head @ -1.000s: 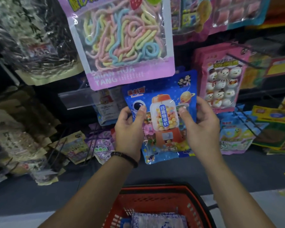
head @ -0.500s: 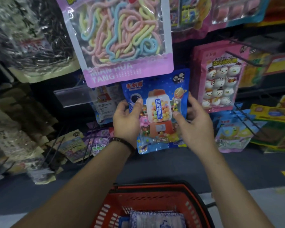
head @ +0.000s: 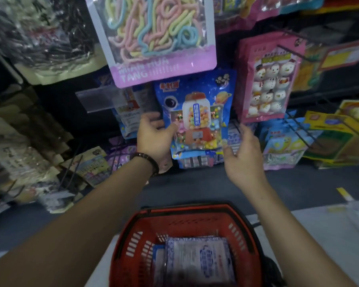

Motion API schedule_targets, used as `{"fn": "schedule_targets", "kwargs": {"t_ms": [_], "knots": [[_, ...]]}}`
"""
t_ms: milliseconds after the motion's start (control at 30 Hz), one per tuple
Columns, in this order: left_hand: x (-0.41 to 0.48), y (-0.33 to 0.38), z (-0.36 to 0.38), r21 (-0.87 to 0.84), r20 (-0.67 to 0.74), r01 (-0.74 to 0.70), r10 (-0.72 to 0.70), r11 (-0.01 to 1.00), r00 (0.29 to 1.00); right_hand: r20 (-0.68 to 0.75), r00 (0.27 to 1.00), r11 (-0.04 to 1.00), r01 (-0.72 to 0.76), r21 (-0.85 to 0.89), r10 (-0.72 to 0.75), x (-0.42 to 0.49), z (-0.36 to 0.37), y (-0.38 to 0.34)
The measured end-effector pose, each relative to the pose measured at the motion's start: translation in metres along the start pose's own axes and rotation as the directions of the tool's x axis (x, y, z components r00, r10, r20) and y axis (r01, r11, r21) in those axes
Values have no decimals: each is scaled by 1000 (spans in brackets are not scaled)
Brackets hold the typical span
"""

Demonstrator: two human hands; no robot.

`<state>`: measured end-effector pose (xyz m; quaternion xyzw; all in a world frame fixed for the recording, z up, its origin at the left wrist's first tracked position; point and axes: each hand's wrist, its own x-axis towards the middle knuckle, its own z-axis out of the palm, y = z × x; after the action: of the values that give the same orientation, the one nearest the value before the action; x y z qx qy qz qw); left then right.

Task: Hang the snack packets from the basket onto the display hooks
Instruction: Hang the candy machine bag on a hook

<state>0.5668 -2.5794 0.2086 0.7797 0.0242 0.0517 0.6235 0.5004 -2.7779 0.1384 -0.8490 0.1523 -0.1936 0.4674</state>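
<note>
A blue snack packet [head: 197, 112] with a red gumball machine printed on it hangs upright in the display; its top edge is hidden behind a big pink packet [head: 164, 69]. My left hand [head: 155, 139] is at its lower left edge, thumb on the front and fingers along the side. My right hand [head: 245, 158] hovers just off the packet's lower right corner, fingers spread and holding nothing. Below me stands the red basket [head: 133, 235], with blue-and-white snack packets [head: 197, 257] lying in it.
Hanging packets crowd the display: a pink snowman packet [head: 269, 77] to the right, dark and beige bags [head: 39, 38] to the left, yellow-green packets [head: 340, 137] at far right. Bare wire hooks [head: 298, 129] jut out at the right. A dark floor strip lies between the display and the basket.
The blue packet has moved up and back against the display. My right hand has let go of it and drawn away to the lower right; my left hand stays at its left edge.
</note>
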Motion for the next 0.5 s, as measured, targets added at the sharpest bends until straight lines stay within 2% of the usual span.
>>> {"fn": "schedule_targets", "kwargs": {"t_ms": [67, 133, 200, 267, 333, 433, 500], "knots": [[-18, -17, -13, 78, 83, -9, 3, 997, 997, -29, 1000, 1000, -11, -11, 11, -17, 4, 10], [-42, -46, -27, 211, 164, -79, 45, 974, 985, -9, 1000, 1000, -24, -3, 24, -37, 11, 19], [-67, -85, -44, 358, 291, -161, 53, 920, 955, 101, 990, 995, -93, -29, 96, -63, 22, 31], [-89, -119, -59, 445, 416, -201, -3, 873, 909, 232, 950, 977, -196, -84, 211, -89, 41, 51], [-105, -152, -74, 523, 509, -212, -103, 825, 854, 362, 868, 939, -302, -161, 341, -112, 65, 80], [-119, -201, -93, 603, 583, -236, -219, 762, 782, 548, 645, 846, -387, -366, 532, -143, 98, 125], [-127, -228, -103, 669, 602, -211, -353, 712, 717, 569, 514, 764, -362, -535, 642, -163, 113, 152]]}}
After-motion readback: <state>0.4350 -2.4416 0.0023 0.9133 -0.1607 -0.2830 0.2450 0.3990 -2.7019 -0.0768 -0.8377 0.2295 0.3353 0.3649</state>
